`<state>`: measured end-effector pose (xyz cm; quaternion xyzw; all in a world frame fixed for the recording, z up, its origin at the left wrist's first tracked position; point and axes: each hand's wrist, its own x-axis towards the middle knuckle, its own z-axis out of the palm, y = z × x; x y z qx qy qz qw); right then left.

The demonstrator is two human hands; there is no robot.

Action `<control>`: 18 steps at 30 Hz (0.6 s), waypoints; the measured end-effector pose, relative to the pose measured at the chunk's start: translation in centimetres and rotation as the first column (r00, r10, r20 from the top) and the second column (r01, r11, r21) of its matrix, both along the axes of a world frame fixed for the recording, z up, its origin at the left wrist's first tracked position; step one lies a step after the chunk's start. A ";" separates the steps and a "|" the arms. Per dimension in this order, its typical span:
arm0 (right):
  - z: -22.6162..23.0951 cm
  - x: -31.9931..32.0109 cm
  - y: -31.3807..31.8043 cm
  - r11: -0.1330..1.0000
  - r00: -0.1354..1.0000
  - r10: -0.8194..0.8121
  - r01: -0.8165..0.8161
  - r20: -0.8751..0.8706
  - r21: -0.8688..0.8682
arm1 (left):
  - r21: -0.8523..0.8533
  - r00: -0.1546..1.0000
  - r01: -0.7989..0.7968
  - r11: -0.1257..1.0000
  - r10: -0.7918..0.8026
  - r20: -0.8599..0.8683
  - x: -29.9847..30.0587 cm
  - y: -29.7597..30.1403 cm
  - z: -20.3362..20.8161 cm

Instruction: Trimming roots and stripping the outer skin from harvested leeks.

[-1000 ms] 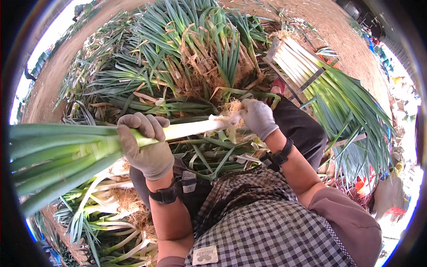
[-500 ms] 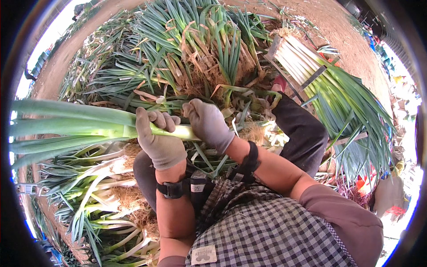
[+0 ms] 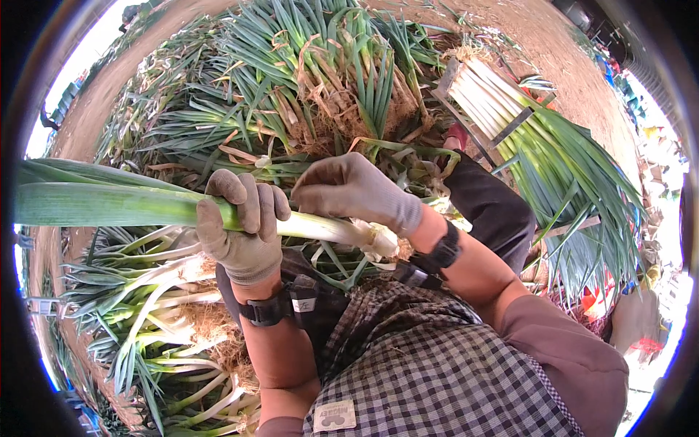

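Observation:
A thick green onion [image 3: 320, 228] lies across in front of me, its green leaves reaching left and its white root end pointing right. My left hand [image 3: 244, 226], in a grey glove, is wrapped round the stalk where green turns to white. Just right of it, my gloved right hand [image 3: 364, 191] is bent over the white part, fingers closed at the stalk's upper side. Its thumb and whatever it pinches there are mostly hidden. The bare root end shows below the right wrist, above my checked apron [image 3: 437, 371].
Untrimmed green onions with brown roots [image 3: 328, 87] are heaped ahead. More green onions [image 3: 189, 328] lie at the left beside my leg. To the right, a metal rack [image 3: 510, 125] holds a stack of cleaned white stalks with long leaves. Peeled scraps lie around my foot.
The green onion has shifted right, so its white root end now shows past my right hand. My left hand has moved slightly left and turned; my right hand has moved a little right.

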<state>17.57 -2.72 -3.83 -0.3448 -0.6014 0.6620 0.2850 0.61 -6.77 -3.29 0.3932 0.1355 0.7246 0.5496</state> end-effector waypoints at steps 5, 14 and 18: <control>1.9 1.1 -0.9 0.951 0.954 0.126 -0.195 0.273 0.241 | 0.062 0.997 0.074 0.995 -0.073 -0.018 -0.1 -0.1 -0.1; 1.6 1.0 -1.8 0.854 0.899 -0.075 -0.166 0.432 0.493 | 0.156 0.981 0.185 0.970 -0.191 0.022 -0.9 0.2 -0.2; 1.0 1.3 -3.2 0.997 0.991 -0.066 0.061 0.120 0.044 | 0.179 0.973 0.212 0.961 -0.225 0.053 -1.4 0.1 -0.3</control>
